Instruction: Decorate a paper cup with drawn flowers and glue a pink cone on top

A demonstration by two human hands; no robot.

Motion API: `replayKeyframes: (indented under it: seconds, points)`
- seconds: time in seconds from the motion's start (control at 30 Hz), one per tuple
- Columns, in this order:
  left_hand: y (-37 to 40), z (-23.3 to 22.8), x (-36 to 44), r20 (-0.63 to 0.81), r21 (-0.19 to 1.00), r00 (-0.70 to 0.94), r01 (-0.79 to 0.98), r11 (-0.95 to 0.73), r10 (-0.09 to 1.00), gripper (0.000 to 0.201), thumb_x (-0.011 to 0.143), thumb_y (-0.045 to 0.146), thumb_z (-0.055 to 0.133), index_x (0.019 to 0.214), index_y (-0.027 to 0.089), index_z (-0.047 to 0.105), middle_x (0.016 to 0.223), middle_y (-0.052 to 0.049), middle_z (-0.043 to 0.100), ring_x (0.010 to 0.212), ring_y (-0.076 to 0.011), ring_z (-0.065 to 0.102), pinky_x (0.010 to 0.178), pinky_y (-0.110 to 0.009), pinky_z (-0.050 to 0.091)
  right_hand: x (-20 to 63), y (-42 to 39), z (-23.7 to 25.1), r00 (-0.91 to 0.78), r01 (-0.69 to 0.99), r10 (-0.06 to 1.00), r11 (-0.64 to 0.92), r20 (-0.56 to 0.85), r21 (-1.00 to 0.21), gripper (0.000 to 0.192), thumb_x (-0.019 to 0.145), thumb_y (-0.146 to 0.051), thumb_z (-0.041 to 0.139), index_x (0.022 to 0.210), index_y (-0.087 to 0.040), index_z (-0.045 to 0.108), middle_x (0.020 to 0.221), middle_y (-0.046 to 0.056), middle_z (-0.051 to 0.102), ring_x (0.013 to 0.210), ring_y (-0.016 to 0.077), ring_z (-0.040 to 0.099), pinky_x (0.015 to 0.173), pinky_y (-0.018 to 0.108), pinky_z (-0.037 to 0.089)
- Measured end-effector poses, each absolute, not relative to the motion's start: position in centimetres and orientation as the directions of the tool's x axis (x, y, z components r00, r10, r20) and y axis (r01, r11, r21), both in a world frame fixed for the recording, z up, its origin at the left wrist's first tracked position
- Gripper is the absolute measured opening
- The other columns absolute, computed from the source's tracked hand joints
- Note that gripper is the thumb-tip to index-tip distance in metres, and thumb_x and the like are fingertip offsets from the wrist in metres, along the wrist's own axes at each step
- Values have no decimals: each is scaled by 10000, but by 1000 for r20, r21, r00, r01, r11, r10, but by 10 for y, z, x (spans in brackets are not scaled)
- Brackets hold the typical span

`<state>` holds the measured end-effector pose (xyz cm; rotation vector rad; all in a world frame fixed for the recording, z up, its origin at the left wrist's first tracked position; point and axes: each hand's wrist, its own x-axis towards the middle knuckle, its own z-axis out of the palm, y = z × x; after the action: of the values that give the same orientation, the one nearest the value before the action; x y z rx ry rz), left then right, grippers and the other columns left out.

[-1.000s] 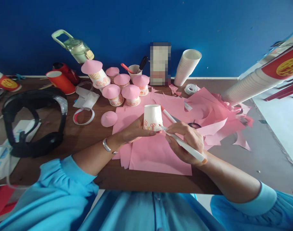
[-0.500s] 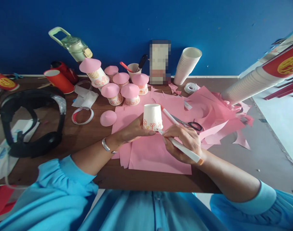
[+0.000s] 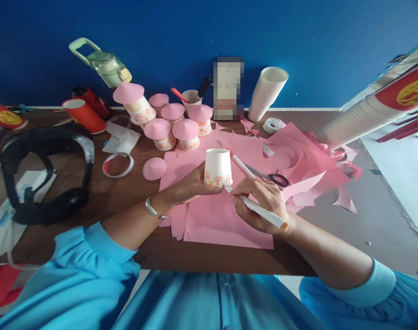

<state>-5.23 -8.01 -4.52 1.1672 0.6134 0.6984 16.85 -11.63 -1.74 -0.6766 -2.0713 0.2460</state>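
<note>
Upside down over the pink paper sheets (image 3: 226, 224), a white paper cup (image 3: 217, 164) carries red flower drawings round its lower rim. My left hand (image 3: 197, 183) grips it from the left, thumb along the rim. In my right hand (image 3: 262, 204) is a white marker pen (image 3: 264, 212) with an orange end, its tip at the cup's lower right edge. Another white marker (image 3: 242, 166) with an orange-red end lies just behind that hand, beside black-handled scissors (image 3: 277, 179). The fingers partly hide the cup's rim and the pen tip.
Several decorated cups with pink paper cones (image 3: 184, 130) stand behind to the left; a loose pink cone (image 3: 154, 169) lies nearer. Pink scraps (image 3: 298, 156), a tape roll (image 3: 272, 125) and stacked white cups (image 3: 268, 94) are at right. A black headset-like strap (image 3: 9, 183) lies far left.
The marker's tip has shifted very slightly left along the cup's rim, with its rear end tipping a little. The cup and my left hand stay in place.
</note>
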Motion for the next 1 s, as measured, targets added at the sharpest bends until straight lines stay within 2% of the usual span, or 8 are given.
replayKeyframes:
  seconds: [0.23,0.47,0.6,0.77,0.87,1.0]
  points:
    - [-79,-46,-54,-74,955,640,-176,240,765,432,807,362,909,1158,203,713,1119,-65,718,1017,-206,659,907,-345,545,169,-116,-16,-421,345,543,836,727,-426,197,933,-59,619,1031,-228,599,762,-13,711,613,149,712,534,263,545]
    - [-79,-48,-54,-86,955,645,-163,247,759,465,824,367,896,1217,200,712,1177,-91,730,1103,-249,669,939,-372,549,169,-115,-19,-423,360,541,837,727,-413,205,928,-41,621,1022,-220,590,762,-8,708,618,147,711,522,258,539]
    - [-78,-48,-54,-67,950,652,-189,248,755,403,820,331,904,1148,196,712,1160,-82,737,1108,-240,675,952,-363,551,169,-115,-18,-409,384,543,832,733,-401,201,927,-46,620,1013,-225,589,763,-16,708,615,138,704,523,257,540]
    - [-80,-44,-53,-104,941,642,-185,285,760,480,813,344,912,1210,205,681,1146,-79,743,1097,-245,686,951,-375,553,169,-114,-17,-404,393,547,828,733,-400,193,920,-51,622,1005,-222,595,762,-19,708,617,136,701,536,256,542]
    - [-80,-43,-53,-106,946,634,-173,274,766,442,814,342,912,1162,195,682,1117,-72,733,1063,-234,682,923,-359,552,169,-114,-17,-409,387,540,833,736,-396,194,922,-48,619,998,-223,585,756,-17,709,614,135,700,535,253,539]
    - [-80,-44,-54,-104,956,631,-150,252,769,421,828,356,896,1154,187,689,1173,-87,727,1075,-240,672,922,-360,545,169,-115,-17,-423,394,549,828,721,-399,182,929,-51,601,988,-221,578,757,-15,704,612,130,696,537,247,529]
